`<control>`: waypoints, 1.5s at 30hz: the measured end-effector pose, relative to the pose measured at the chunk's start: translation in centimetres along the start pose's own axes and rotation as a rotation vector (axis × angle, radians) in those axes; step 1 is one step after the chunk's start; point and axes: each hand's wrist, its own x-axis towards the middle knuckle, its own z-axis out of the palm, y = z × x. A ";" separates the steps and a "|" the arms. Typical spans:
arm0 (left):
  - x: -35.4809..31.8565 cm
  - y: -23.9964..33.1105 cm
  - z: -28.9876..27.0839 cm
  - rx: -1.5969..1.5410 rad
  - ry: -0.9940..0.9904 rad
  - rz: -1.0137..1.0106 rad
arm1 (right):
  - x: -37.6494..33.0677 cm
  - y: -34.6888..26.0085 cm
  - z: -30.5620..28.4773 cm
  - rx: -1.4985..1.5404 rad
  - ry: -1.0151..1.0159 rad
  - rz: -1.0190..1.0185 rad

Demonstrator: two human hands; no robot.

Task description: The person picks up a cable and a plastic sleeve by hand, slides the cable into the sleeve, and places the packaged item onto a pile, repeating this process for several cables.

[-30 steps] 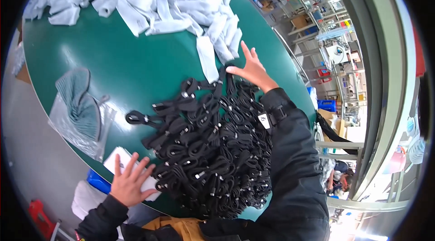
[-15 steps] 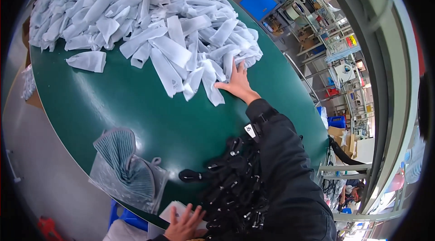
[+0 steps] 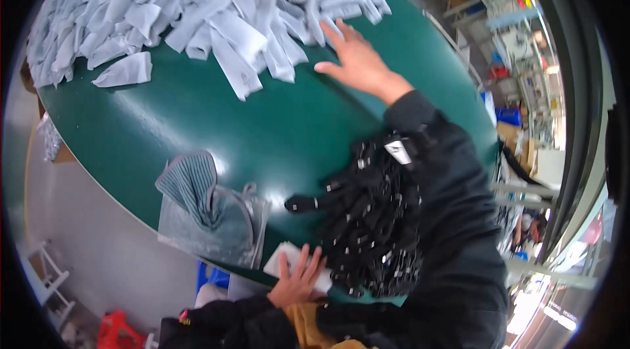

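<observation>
A large heap of white soft pouches covers the far side of the green table. My right hand reaches out with fingers spread at the heap's near right edge. Its fingertips are at the outermost pouches, and no pouch is in its grasp. Close to the table's near edge, my left hand lies flat with fingers apart on a white pouch. Between my arms sits a pile of bundled black cables with small shiny ends, partly hidden by my right sleeve.
Left of the cables, a grey-green striped cloth item rests on a clear plastic bag. One pouch lies apart at the left. The green table has a curved edge. A red stool stands on the floor.
The view has shifted, showing more of the near edge. My right hand has stayed by the heap, its fingers still spread, and pouches beside it have shifted. My left hand remains on the near pouch.
</observation>
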 end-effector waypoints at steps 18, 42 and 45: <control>0.3 0.1 -0.7 0.085 -0.036 0.090 | -48.8 -17.8 1.4 0.452 0.060 -0.037; -4.1 -12.5 -6.9 0.286 0.616 0.085 | -51.0 -20.9 13.6 0.027 0.757 0.483; -4.3 -19.4 -6.5 0.184 0.404 0.137 | -49.9 -20.2 13.6 0.003 0.706 0.429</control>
